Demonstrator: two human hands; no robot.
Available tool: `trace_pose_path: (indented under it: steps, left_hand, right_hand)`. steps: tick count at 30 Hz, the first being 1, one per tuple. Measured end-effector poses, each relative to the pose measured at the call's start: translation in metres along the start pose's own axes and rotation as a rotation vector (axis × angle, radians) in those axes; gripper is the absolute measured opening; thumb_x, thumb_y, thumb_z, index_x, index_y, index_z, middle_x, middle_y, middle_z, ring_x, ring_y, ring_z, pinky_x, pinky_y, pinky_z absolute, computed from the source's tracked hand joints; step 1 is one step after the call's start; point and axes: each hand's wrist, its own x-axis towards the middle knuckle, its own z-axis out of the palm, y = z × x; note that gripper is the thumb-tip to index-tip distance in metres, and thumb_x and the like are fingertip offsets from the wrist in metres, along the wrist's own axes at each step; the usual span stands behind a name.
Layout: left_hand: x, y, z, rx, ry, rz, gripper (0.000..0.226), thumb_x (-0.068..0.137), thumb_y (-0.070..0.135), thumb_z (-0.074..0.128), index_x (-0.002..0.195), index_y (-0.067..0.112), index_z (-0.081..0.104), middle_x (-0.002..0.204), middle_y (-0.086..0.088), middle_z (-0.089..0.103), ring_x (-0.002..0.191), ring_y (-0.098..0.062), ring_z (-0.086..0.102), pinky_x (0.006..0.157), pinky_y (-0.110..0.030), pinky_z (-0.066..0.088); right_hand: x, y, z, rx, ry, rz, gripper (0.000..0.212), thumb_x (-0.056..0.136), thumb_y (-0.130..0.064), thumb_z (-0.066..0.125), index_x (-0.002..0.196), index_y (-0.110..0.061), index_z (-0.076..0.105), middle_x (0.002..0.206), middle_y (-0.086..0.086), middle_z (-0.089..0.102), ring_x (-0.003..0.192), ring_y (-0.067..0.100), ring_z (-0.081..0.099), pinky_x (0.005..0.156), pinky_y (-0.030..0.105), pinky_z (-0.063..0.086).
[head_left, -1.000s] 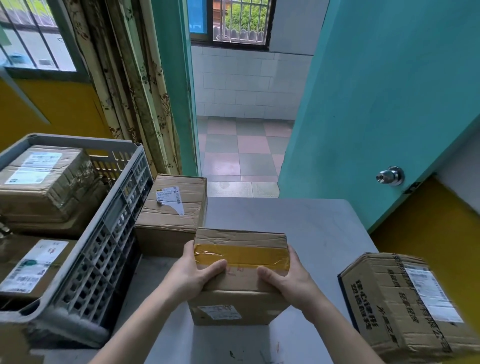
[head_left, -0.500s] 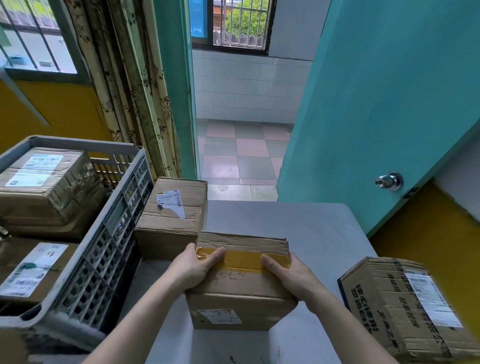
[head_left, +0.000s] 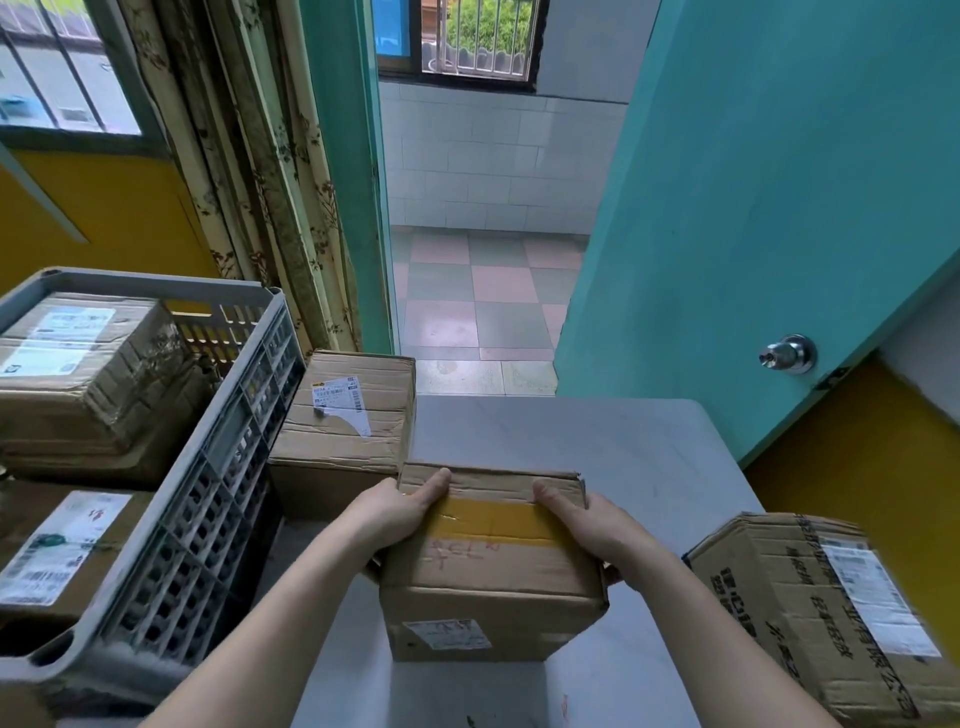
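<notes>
A brown cardboard box with yellow tape across its top and a small label on its near face sits in the middle of the grey table. My left hand grips its left side, thumb on the top. My right hand grips its right side, thumb on the top as well. The fingers of both hands are hidden behind the box's sides.
A second box with a torn label stands just behind on the left. A grey slatted crate with several parcels fills the left. A printed box lies at the right. Beyond are an open teal door and tiled floor.
The held box has tipped so more of its top faces me, and both thumbs have slid farther up onto the top. The view has shifted slightly downward.
</notes>
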Motion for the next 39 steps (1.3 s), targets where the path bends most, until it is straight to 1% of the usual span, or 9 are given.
trace_pose_path:
  steps: [4, 8, 14, 19, 22, 26, 32, 35, 39]
  left_hand:
    - [0.005, 0.017, -0.009, -0.024, -0.011, -0.059, 0.105, 0.076, 0.095, 0.035, 0.136, 0.012, 0.06, 0.131, -0.013, 0.064, 0.112, -0.035, 0.065, 0.075, -0.043, 0.054]
    - [0.012, 0.019, -0.004, 0.067, 0.046, -0.02, 0.104, 0.08, 0.092, 0.03, 0.133, 0.01, 0.064, 0.129, -0.013, 0.064, 0.099, -0.028, 0.06, 0.085, -0.04, 0.05]
    - [0.009, 0.013, -0.003, 0.076, 0.033, -0.024, 0.101, 0.081, 0.092, 0.028, 0.129, 0.012, 0.065, 0.124, -0.012, 0.067, 0.109, -0.031, 0.065, 0.09, -0.043, 0.052]
    - [-0.005, 0.025, -0.007, -0.03, 0.025, -0.024, 0.079, 0.093, 0.078, 0.04, 0.134, 0.013, 0.057, 0.116, -0.011, 0.066, 0.094, -0.029, 0.066, 0.058, -0.036, 0.052]
    - [-0.015, 0.034, -0.012, -0.009, 0.047, 0.057, 0.064, 0.096, 0.069, 0.04, 0.121, 0.014, 0.061, 0.103, -0.009, 0.07, 0.088, -0.029, 0.07, 0.062, -0.036, 0.057]
    - [-0.022, 0.025, -0.011, -0.058, -0.011, 0.19, 0.043, 0.094, 0.05, 0.054, 0.122, 0.017, 0.057, 0.106, -0.006, 0.07, 0.094, -0.023, 0.07, 0.074, -0.04, 0.062]
    - [-0.022, -0.019, 0.019, -0.024, 0.02, 0.299, 0.075, 0.085, 0.036, 0.076, 0.146, 0.023, 0.034, 0.125, 0.004, 0.06, 0.108, -0.015, 0.063, 0.08, -0.027, 0.057]
    - [-0.016, -0.051, 0.042, 0.03, 0.02, 0.342, 0.09, 0.077, 0.049, 0.084, 0.145, 0.023, 0.032, 0.138, 0.002, 0.055, 0.121, -0.015, 0.057, 0.102, -0.034, 0.052]
    - [-0.006, -0.082, 0.064, 0.122, 0.078, 0.343, 0.109, 0.065, 0.071, 0.08, 0.15, 0.03, 0.026, 0.146, 0.001, 0.05, 0.127, -0.017, 0.055, 0.107, -0.041, 0.05]
  right_hand:
    - [-0.002, -0.022, -0.01, -0.001, 0.004, 0.099, 0.122, 0.053, -0.106, 0.035, 0.139, -0.021, 0.049, 0.129, 0.009, 0.059, 0.107, 0.035, 0.063, 0.06, 0.041, 0.056]
    - [0.003, -0.023, -0.004, -0.03, 0.032, 0.094, 0.112, 0.06, -0.104, 0.034, 0.131, -0.019, 0.05, 0.127, 0.01, 0.059, 0.112, 0.038, 0.062, 0.078, 0.047, 0.058]
    - [0.001, -0.02, -0.001, -0.066, 0.06, 0.043, 0.103, 0.068, -0.099, 0.031, 0.13, -0.02, 0.051, 0.128, 0.01, 0.059, 0.113, 0.036, 0.061, 0.077, 0.044, 0.055]
    - [-0.008, -0.021, -0.008, -0.074, 0.15, -0.068, 0.079, 0.087, -0.086, 0.038, 0.121, -0.017, 0.055, 0.12, 0.006, 0.058, 0.108, 0.031, 0.059, 0.073, 0.042, 0.052]
    - [-0.012, -0.021, -0.018, -0.049, 0.243, -0.202, 0.072, 0.092, -0.079, 0.041, 0.099, -0.01, 0.061, 0.103, 0.011, 0.066, 0.097, 0.034, 0.066, 0.081, 0.05, 0.058]
    - [-0.01, -0.006, -0.018, 0.011, 0.312, -0.264, 0.06, 0.093, -0.069, 0.056, 0.121, -0.016, 0.056, 0.117, 0.004, 0.062, 0.106, 0.026, 0.062, 0.094, 0.052, 0.057]
    - [-0.011, 0.04, 0.016, 0.044, 0.195, -0.398, 0.086, 0.074, -0.069, 0.076, 0.143, -0.028, 0.047, 0.133, -0.007, 0.059, 0.118, 0.016, 0.06, 0.089, 0.026, 0.056]
    - [-0.005, 0.066, 0.038, -0.014, 0.194, -0.379, 0.104, 0.056, -0.089, 0.073, 0.141, -0.034, 0.049, 0.132, -0.01, 0.062, 0.115, 0.011, 0.061, 0.094, 0.033, 0.058]
    - [0.001, 0.089, 0.06, -0.057, 0.177, -0.346, 0.111, 0.055, -0.088, 0.075, 0.146, -0.032, 0.044, 0.137, -0.007, 0.057, 0.123, 0.012, 0.056, 0.105, 0.033, 0.052]
